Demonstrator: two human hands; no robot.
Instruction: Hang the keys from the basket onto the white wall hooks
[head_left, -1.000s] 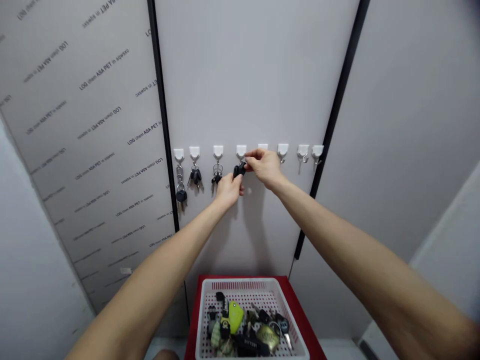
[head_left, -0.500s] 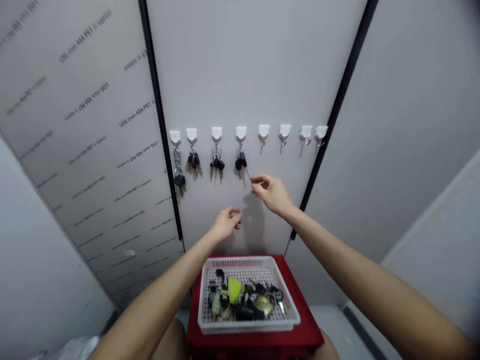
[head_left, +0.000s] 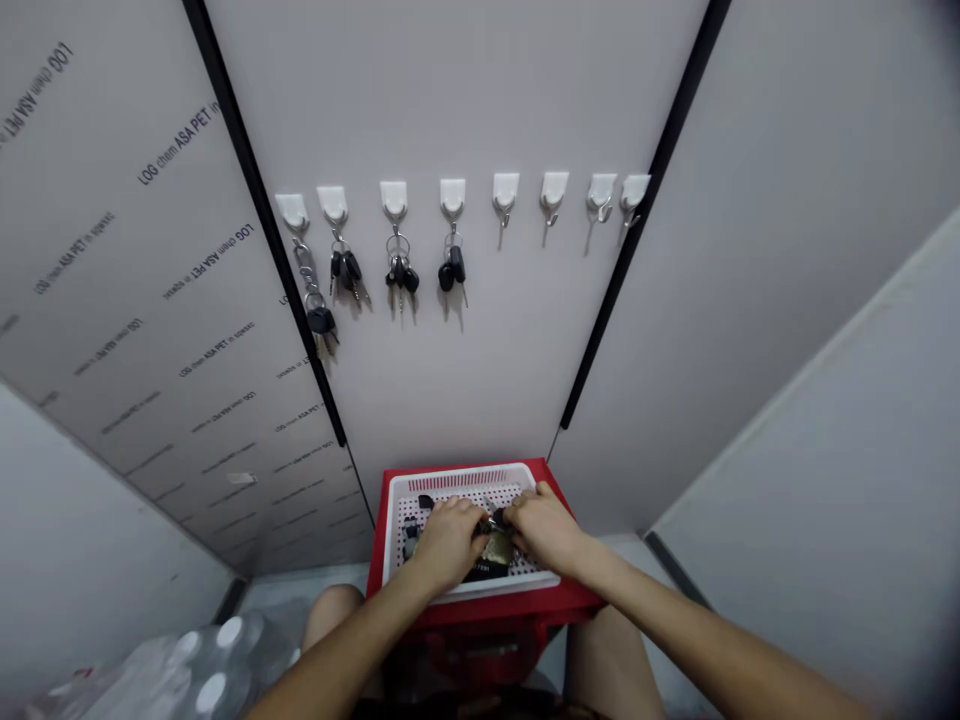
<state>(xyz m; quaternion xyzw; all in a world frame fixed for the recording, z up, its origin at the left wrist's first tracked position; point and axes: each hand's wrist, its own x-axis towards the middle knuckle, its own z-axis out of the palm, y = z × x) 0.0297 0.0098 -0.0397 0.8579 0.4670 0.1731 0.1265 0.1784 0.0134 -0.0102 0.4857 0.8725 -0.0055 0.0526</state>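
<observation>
Both my hands are down in a white plastic basket [head_left: 391,520], among keys and key fobs. My left hand [head_left: 450,540] has its fingers curled over the pile, and what they grip is hidden under them. Close beside it, my right hand [head_left: 544,525] pinches at dark keys [head_left: 498,518] with bent fingers. A gold-coloured rounded piece [head_left: 498,550] lies between the hands, with a black item [head_left: 486,570] bearing pale print in front of it. On the wall above, bunches of keys [head_left: 453,268] hang from the four left-hand white hooks [head_left: 452,197].
The basket stands on a red stool [head_left: 555,480] between my knees. Further white hooks [head_left: 555,190] to the right carry nothing. Black strips [head_left: 600,330] run down the wall on both sides. Wrapped bottles [head_left: 217,660] stand on the floor at lower left.
Both hands have come down from the wall into the basket. My right hand has left the key on the fourth hook, and that bunch now hangs free. The view has tilted downward.
</observation>
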